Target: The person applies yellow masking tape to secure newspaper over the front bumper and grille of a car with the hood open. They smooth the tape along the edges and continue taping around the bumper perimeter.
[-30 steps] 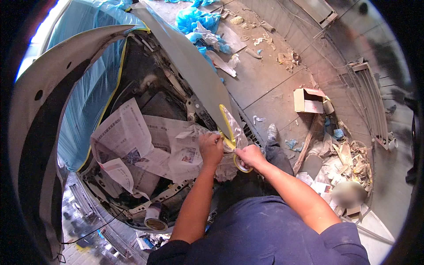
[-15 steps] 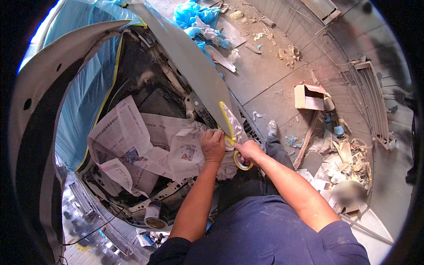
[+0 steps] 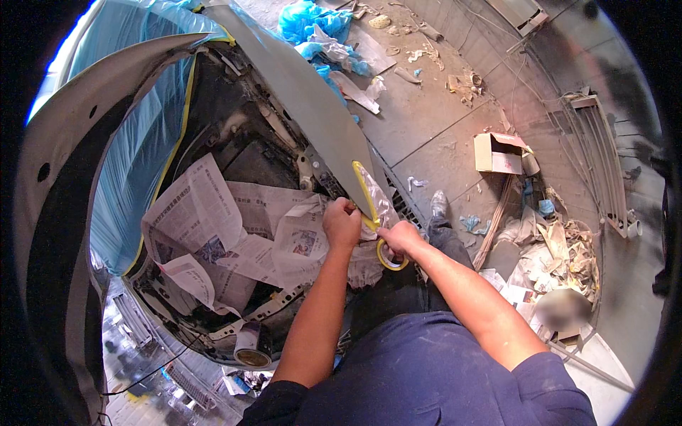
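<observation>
My right hand [image 3: 402, 238] is closed around a roll of yellow masking tape [image 3: 384, 257], near the front corner of a grey car fender [image 3: 312, 106]. My left hand [image 3: 343, 224] is closed in a pinch at the inner edge of that corner; whatever lies between its fingertips is hidden. A strip of yellow tape [image 3: 367, 195] runs along the edge of a plastic-covered headlight area [image 3: 383, 202], ending just above my hands. Printed newspaper sheets [image 3: 220, 234] cover part of the engine bay, left of my left hand.
The raised hood [image 3: 50, 177] curves along the left, with blue masking film [image 3: 135, 163] behind it. A can [image 3: 252, 346] stands at the bay's front. On the floor are crumpled blue plastic [image 3: 305, 21], an open cardboard box [image 3: 499, 153] and a rubbish heap [image 3: 558, 255].
My left fingers have curled in and moved slightly up, away from the tape strip. The right hand has shifted a little, still gripping the roll.
</observation>
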The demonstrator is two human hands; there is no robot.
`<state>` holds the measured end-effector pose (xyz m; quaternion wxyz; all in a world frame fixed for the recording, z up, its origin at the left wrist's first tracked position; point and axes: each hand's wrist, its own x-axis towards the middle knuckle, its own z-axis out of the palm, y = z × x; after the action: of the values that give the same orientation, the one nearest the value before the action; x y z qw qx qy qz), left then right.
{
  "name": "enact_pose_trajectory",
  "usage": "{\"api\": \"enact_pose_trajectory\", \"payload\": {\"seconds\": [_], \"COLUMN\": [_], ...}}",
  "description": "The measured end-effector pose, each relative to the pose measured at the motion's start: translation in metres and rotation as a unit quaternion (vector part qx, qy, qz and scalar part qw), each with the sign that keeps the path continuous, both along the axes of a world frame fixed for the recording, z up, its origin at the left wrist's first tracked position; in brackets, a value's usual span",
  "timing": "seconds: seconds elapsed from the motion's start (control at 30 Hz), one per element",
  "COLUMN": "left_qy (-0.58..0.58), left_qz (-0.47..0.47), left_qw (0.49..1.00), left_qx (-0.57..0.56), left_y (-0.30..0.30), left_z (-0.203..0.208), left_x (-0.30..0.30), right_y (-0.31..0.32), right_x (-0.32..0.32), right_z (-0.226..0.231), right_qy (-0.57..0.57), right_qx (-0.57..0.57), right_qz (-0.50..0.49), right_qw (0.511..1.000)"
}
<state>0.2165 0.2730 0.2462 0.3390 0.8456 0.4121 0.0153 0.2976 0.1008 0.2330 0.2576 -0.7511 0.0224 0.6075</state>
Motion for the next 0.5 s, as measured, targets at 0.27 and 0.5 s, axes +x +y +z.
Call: {"api": "enact_pose_trajectory", "payload": {"seconds": [0.27, 0.5], "left_qy": [-0.085, -0.074], "left_qz": [-0.030, -0.086], "left_qw": [0.994, 0.988], "left_qx": [0.057, 0.101], "left_y": [-0.009, -0.013], "left_z": [-0.003, -0.005], "left_x": [-0.010, -0.016], "right_y": [0.002, -0.001], "right_x": [0.000, 0.002], "right_z": [-0.009, -0.014], "right_qy": [-0.080, 0.019], "right_qx": [0.007, -0.038], "right_qz": [0.065, 0.045], "right_qw": [0.995, 0.998]}}
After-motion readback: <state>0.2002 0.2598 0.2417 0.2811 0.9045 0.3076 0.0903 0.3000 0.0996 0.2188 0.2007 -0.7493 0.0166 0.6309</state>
